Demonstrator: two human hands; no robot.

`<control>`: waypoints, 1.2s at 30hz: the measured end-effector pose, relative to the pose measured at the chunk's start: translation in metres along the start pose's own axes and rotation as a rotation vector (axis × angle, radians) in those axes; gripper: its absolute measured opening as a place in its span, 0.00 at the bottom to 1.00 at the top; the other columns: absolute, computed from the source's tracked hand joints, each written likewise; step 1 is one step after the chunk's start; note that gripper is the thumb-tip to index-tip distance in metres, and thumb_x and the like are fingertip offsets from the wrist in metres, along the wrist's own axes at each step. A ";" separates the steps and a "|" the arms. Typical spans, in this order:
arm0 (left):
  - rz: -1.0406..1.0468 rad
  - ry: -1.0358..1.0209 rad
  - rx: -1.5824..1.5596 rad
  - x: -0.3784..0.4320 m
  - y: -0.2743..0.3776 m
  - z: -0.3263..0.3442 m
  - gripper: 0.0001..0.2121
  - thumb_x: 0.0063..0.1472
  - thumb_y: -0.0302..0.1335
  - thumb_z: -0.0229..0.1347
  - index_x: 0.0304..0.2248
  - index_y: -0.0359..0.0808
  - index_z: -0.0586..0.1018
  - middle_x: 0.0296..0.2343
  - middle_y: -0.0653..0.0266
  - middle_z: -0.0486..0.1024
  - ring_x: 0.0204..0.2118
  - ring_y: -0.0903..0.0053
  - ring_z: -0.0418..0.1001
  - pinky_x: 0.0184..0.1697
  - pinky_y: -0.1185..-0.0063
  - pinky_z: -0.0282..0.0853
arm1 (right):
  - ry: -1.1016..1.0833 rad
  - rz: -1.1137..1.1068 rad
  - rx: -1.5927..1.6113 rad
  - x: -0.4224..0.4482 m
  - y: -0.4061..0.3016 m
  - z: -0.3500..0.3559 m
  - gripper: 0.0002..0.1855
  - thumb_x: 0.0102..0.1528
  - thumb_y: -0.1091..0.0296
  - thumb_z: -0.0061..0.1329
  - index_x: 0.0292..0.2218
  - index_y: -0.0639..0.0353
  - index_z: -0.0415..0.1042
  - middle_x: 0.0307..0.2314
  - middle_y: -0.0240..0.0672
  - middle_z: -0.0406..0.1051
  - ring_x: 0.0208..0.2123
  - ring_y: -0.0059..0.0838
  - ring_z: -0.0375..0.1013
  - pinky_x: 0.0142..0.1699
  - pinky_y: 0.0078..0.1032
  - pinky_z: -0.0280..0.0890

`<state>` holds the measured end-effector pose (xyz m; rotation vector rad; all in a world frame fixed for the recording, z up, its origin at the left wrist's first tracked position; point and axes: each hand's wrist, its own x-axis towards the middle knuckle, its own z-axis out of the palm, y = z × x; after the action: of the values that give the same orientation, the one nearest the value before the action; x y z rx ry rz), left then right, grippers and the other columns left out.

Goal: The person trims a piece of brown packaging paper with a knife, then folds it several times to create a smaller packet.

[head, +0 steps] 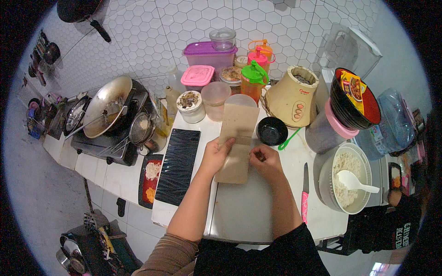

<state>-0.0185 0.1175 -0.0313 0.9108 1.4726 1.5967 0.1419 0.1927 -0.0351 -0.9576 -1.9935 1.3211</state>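
Observation:
My left hand [221,151] grips a long strip of brown paper or thin card [240,120] by its left edge, thumb on top. A crease crosses the strip at the thumb, and its lower end hangs over a grey surface [241,210]. Beside the strip's right edge, my right hand [266,158] is curled round a small dark brown item [260,156]; what it is cannot be made out. Just beyond that hand stand a black bowl [272,131] and a green plastic utensil [288,139]. Left of my left hand lies a black patterned tray [178,165].
A knife with a pink handle [305,193] lies on the right, near a white basket of rice [345,196] with a white scoop. Jars, bottles and a blender base [288,100] line the back. On the left, a wok [108,107] sits on a gas stove [103,151].

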 end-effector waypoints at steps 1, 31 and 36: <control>-0.008 0.006 0.041 0.000 0.003 -0.001 0.13 0.55 0.33 0.50 0.35 0.30 0.73 0.26 0.68 0.73 0.27 0.86 0.67 0.30 0.85 0.63 | 0.014 0.010 -0.014 0.000 0.000 0.000 0.07 0.44 0.70 0.49 0.26 0.64 0.68 0.22 0.35 0.68 0.23 0.22 0.66 0.30 0.19 0.62; 0.001 -0.001 -0.003 -0.004 0.005 0.001 0.12 0.56 0.31 0.50 0.34 0.31 0.73 0.26 0.67 0.73 0.28 0.85 0.68 0.32 0.85 0.64 | -0.089 0.107 0.424 0.005 0.015 0.002 0.06 0.48 0.73 0.46 0.28 0.66 0.66 0.23 0.32 0.68 0.24 0.19 0.67 0.32 0.17 0.65; -0.004 -0.014 0.040 -0.004 0.008 0.002 0.12 0.56 0.32 0.50 0.34 0.30 0.73 0.26 0.67 0.73 0.28 0.85 0.68 0.32 0.85 0.63 | -0.073 0.075 0.402 0.006 0.019 0.002 0.05 0.47 0.73 0.46 0.27 0.64 0.66 0.22 0.29 0.67 0.24 0.16 0.66 0.31 0.15 0.63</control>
<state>-0.0159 0.1145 -0.0230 0.9392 1.5010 1.5596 0.1422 0.2014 -0.0529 -0.8066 -1.6617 1.7351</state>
